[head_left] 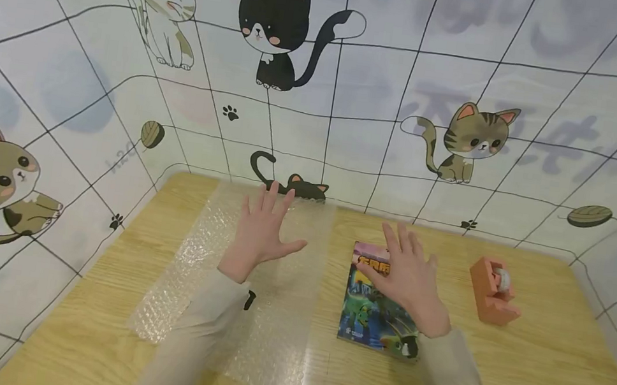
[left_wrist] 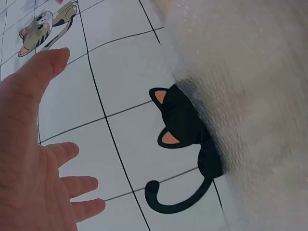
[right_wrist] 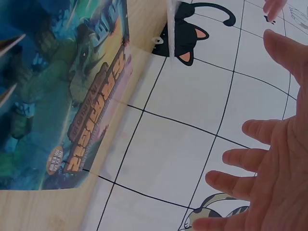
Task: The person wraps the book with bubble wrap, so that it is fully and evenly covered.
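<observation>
Hovering empty and outspread, my left hand [head_left: 261, 232] is above the bubble wrap [head_left: 290, 318], my right hand [head_left: 408, 275] above the book [head_left: 365, 305] — each lying on the worktop [head_left: 547, 369]. I judge this pre-grasp; the book would need an edge pinch.

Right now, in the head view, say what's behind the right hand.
A book on the table, its title partly showing; what the right hand covers of it is hidden there.

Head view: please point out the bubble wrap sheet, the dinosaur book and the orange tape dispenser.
Bubble wrap sheet [head_left: 279, 298]: head view, near the middle of its surface.
Dinosaur book [head_left: 371, 316]: head view, on its illustrated cover.
Orange tape dispenser [head_left: 484, 296]: head view, on its body.
</observation>
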{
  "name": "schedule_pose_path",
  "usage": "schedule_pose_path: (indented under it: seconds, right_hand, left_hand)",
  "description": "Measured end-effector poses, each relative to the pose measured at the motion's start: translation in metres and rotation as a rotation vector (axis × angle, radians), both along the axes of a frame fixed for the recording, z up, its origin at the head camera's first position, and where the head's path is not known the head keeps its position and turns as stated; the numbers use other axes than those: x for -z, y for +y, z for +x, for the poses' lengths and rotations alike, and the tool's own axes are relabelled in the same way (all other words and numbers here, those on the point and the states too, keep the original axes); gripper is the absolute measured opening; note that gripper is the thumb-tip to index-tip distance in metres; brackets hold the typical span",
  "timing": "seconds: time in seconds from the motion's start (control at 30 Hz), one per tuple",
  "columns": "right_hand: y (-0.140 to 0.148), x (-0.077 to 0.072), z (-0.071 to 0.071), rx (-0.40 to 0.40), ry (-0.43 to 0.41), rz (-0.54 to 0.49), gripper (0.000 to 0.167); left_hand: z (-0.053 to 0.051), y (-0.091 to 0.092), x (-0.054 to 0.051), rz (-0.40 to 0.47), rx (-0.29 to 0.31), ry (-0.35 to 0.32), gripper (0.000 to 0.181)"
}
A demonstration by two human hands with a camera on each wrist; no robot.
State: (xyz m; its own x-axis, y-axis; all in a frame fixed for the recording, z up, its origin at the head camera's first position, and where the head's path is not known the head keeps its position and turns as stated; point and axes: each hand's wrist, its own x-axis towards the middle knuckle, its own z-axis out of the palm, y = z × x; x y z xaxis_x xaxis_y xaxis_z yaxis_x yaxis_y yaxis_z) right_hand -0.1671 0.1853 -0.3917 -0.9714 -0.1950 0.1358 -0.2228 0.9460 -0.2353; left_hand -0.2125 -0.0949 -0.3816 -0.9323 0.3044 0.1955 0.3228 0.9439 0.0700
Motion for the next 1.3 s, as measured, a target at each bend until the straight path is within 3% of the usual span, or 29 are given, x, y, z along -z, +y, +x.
schedule_pose_path:
  seconds: [0.27, 0.47, 0.5, 0.8, 1.03, 1.3]
  right_hand:
    - [0.001, 0.008, 0.003, -0.049, 0.013, -0.083, 0.080]
    - [-0.004, 0.018, 0.012, -0.093, 0.051, -0.225, 0.049]
    - [-0.006, 0.020, 0.014, -0.091, 0.058, -0.235, 0.044]
    - [-0.037, 0.042, 0.033, -0.100, 0.061, -0.332, 0.023]
    - [-0.060, 0.053, 0.051, -0.141, -0.100, -0.373, 0.014]
    - [-0.077, 0.060, 0.068, -0.227, -0.222, -0.428, 0.026]
  left_hand:
    - [0.001, -0.034, 0.007, 0.041, 0.005, 0.026, 0.094]
    - [0.005, -0.063, 0.010, 0.108, -0.012, -0.005, 0.086]
    - [0.004, -0.069, 0.016, 0.113, -0.009, 0.000, 0.088]
    - [0.010, -0.111, 0.033, 0.100, -0.070, -0.126, 0.084]
    - [0.009, -0.135, 0.042, 0.161, -0.093, -0.202, 0.081]
    - [0.003, -0.150, 0.050, 0.276, -0.172, -0.289, 0.069]
